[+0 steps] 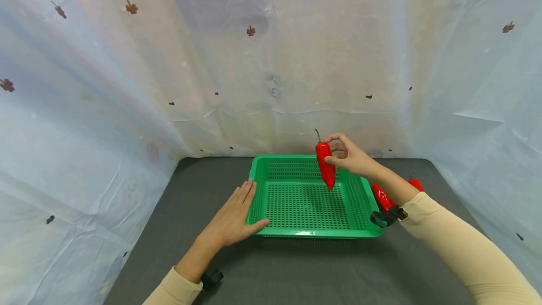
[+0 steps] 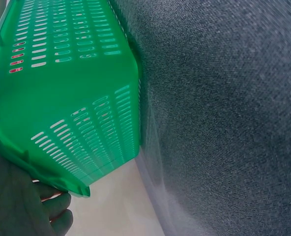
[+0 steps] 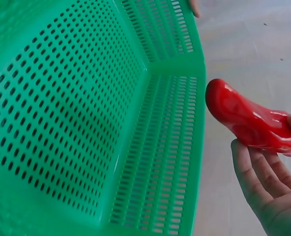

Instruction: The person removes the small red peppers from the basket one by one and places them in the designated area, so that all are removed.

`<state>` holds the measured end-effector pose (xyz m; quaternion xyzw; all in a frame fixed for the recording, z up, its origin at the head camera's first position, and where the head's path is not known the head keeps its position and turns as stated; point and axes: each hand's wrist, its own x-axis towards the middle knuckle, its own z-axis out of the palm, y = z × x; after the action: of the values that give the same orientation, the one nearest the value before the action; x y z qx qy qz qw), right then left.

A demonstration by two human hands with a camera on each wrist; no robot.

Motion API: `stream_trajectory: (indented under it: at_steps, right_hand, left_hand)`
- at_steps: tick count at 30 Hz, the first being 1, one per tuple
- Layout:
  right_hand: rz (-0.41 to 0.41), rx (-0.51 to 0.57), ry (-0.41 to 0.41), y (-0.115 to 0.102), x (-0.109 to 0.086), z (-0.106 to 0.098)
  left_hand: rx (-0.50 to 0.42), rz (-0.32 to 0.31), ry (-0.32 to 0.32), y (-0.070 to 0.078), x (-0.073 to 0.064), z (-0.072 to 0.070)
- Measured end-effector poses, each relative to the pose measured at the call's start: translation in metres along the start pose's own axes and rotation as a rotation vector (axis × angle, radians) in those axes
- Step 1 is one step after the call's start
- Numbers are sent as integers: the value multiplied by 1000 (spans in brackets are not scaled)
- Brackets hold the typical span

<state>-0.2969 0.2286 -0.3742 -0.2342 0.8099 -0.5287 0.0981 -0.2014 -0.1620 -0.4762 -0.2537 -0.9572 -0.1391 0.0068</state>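
Note:
A green plastic basket with slotted walls stands on the dark table, and nothing lies on the part of its floor that shows. My right hand pinches a red chili pepper between thumb and fingers over the basket's far right part, stem up and tip down. In the right wrist view the pepper appears beside the basket rim, with fingertips along its side. My left hand lies along the basket's left rim, fingers straight and thumb spread toward the near corner. The left wrist view shows its fingers at the rim.
More red peppers lie right of the basket, partly hidden behind my right forearm. The dark grey table extends around the basket. Pale plastic sheeting with leaf prints hangs behind and at both sides.

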Motion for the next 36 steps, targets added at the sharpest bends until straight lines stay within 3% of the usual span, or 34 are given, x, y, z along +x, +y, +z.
stream_trajectory:
  at_steps: [26,36]
  right_hand:
    - [-68,13,223,21,-68,-67]
    - [42,-25,309,40,-97,-86]
  left_hand:
    - [-10,7,19,1,0,1]
    - [-10,1,6,0,1,1]
